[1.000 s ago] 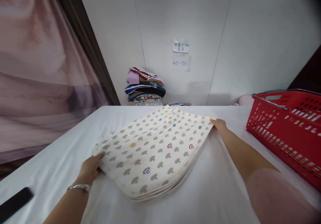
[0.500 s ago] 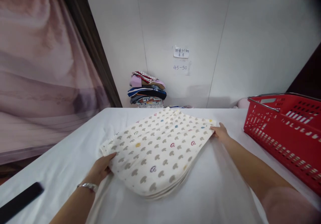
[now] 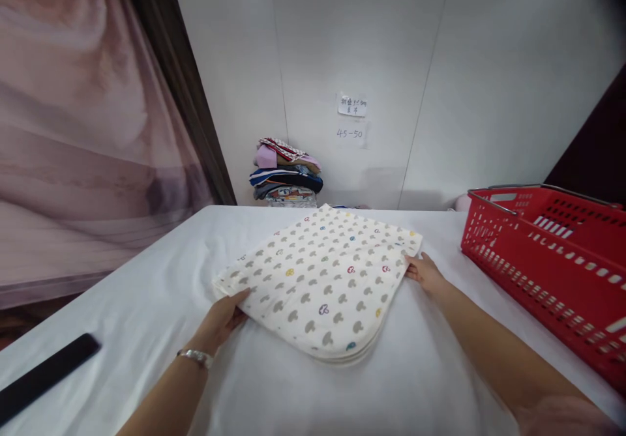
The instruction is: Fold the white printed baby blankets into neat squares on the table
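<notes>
White cloth (image 3: 320, 279) with grey and coloured mushroom prints lies folded in the middle of the frame, on the white-covered counter (image 3: 293, 406), in the head view. It sits aslant, one corner pointing to the far edge of the counter and a rounded corner toward the bottom of the frame, where several layers show stacked together.

From the bottom left, the left forearm slants up and inward to the cloth's lower left edge. A silvery bracelet (image 3: 195, 356) circles its wrist. The left hand (image 3: 222, 322) is turned inward, thumb over the top of the edge and the other fingers curled beneath, closed on the layers with little gap.

From the bottom right, the right forearm runs long and nearly straight, up and to the left. The right hand (image 3: 426, 276) bends in toward the cloth's right edge, its fingertips touching it just below the right corner, while one finger stands up apart. Whether these fingers pinch the edge or only touch it, I cannot tell.

A red basket (image 3: 542, 260) fills the right of the frame, apart from the right hand. A black object (image 3: 49, 376) lies at lower left. Folded fabrics (image 3: 286, 175) are piled at upper centre against the wall (image 3: 362, 38).
</notes>
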The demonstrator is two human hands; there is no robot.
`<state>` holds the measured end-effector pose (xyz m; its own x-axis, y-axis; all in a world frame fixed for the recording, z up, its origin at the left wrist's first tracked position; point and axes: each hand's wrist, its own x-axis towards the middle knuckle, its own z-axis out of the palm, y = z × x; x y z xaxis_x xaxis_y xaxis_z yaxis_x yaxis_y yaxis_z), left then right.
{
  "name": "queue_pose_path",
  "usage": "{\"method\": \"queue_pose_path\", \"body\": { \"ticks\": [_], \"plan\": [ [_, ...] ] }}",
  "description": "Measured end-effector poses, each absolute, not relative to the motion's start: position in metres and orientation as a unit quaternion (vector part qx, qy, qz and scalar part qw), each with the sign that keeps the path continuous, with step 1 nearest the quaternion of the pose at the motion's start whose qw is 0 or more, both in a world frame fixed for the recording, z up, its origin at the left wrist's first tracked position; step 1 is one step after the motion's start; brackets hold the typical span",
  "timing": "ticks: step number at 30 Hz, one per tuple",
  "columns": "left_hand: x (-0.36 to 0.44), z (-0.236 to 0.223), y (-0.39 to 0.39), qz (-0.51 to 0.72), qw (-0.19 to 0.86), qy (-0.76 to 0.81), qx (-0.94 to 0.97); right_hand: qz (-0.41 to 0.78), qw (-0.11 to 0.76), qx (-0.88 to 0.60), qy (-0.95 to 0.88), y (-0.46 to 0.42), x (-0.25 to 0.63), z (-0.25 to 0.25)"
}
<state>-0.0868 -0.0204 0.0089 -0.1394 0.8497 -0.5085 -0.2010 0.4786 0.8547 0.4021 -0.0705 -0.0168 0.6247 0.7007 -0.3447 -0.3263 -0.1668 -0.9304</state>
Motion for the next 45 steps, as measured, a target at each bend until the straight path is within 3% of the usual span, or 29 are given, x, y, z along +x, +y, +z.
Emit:
{"method": "queue_pose_path", "body": {
  "ticks": [6,15,22,27,34,45],
  "plan": [
    [-0.061,0.01,-0.06,0.411,0.663,0.555,0.289,0.49,0.594,-0.597,-0.225,-0.129,0.35,-0.017],
    [-0.002,0.011,-0.122,0.351,0.755,0.446,0.33,0.449,0.443,-0.636,-0.444,-0.2,0.275,-0.005],
    [0.032,0.005,-0.154,0.339,0.811,0.354,0.319,0.266,0.374,-0.533,-0.71,-0.194,0.234,0.023],
    [0.038,-0.001,-0.168,0.356,0.827,0.298,0.317,0.217,0.286,-0.499,-0.788,-0.187,0.223,0.028],
    [0.04,-0.007,-0.17,0.379,0.804,0.315,0.334,0.199,0.285,-0.48,-0.806,-0.192,0.226,0.006],
    [0.043,-0.008,-0.173,0.382,0.775,0.364,0.347,0.176,0.353,-0.464,-0.793,-0.19,0.23,0.0]
  ]
}}
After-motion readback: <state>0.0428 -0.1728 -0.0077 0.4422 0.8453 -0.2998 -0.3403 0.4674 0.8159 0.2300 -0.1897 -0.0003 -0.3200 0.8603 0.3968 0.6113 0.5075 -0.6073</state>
